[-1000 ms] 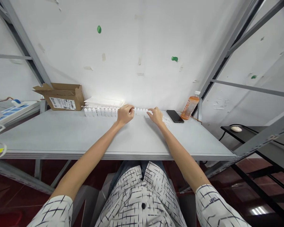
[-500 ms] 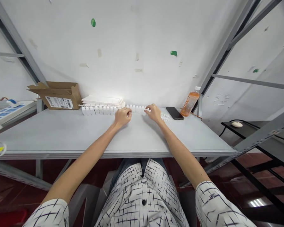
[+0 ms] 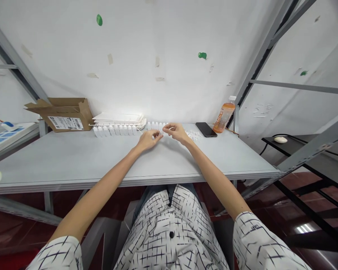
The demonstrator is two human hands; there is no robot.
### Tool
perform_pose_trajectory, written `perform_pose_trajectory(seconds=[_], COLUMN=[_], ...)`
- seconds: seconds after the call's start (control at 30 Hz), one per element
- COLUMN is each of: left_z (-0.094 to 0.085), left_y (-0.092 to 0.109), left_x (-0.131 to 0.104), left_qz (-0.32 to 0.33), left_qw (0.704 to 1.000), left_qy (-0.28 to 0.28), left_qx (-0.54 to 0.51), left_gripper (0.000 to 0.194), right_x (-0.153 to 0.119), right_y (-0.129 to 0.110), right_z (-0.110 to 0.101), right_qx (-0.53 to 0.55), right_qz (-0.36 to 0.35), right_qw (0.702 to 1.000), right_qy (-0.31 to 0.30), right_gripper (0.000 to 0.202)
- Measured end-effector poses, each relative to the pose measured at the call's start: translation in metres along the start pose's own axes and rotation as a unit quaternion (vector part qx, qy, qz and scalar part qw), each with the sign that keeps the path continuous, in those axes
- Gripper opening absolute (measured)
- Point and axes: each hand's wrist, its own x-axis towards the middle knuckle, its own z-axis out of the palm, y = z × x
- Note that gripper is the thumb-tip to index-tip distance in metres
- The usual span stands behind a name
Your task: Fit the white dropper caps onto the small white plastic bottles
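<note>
While you sat square to the desk (image 3: 73,157), both hands were out in front around 12 o'clock, probably so your fingertips could meet where you could see the fiddly stuff. Your left hand (image 3: 147,141) had thumb and fingers brought close with just a small gap, and your right hand (image 3: 177,131) was in a loose near-pinch right beside it. Can't tell if either one had hold of anything, tbh; whatever might've been in there was too tiny or hidden.

The small white bottles (image 3: 115,130) stood upright in a row toward 11 o'clock, and a shorter run of white bottles (image 3: 157,126) was at 12, just behind your hands. I'd guess the lines made it easy to work along them one by one. Little white pieces (image 3: 193,135) lay loose at 1 o'clock, near your right hand, which looked like a handy reach spot.

Your phone (image 3: 206,129) and the orange drink (image 3: 224,117) sat past those pieces, also around 1, likely parked out of elbow range. The papers (image 3: 118,118) were behind the long row, and the open cardboard box (image 3: 64,116) was off at 10.
</note>
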Motion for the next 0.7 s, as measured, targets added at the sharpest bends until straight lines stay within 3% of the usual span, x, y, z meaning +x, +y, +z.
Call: perform_pose_trajectory(seconds=[0.13, 0.27, 0.5, 0.6, 0.7], left_z=[-0.006, -0.014, -0.015, -0.015, -0.016], left_y=[-0.006, -0.014, -0.021, -0.020, -0.020], left_x=[0.001, 0.001, 0.000, 0.000, 0.000], left_qz=[-0.021, -0.059, -0.079, -0.082, -0.082], left_qw=[0.998, 0.995, 0.993, 0.993, 0.992], left_qy=[0.021, 0.033, 0.024, 0.020, 0.016], left_qx=[0.053, 0.080, 0.087, 0.086, 0.090], left_gripper=[0.027, 0.026, 0.037, 0.034, 0.029], right_x=[0.005, 0.009, 0.005, 0.002, 0.001], right_y=[0.006, 0.018, 0.037, 0.041, 0.043], right_z=[-0.019, -0.050, -0.100, -0.108, -0.105], right_qx=[-0.084, -0.286, -0.370, -0.376, -0.377], right_qz=[-0.019, -0.022, 0.126, 0.187, 0.201], right_qw=[0.993, 0.939, 0.889, 0.874, 0.875], right_qy=[0.079, 0.188, 0.239, 0.246, 0.229], right_gripper=[0.026, 0.018, 0.021, 0.022, 0.025])
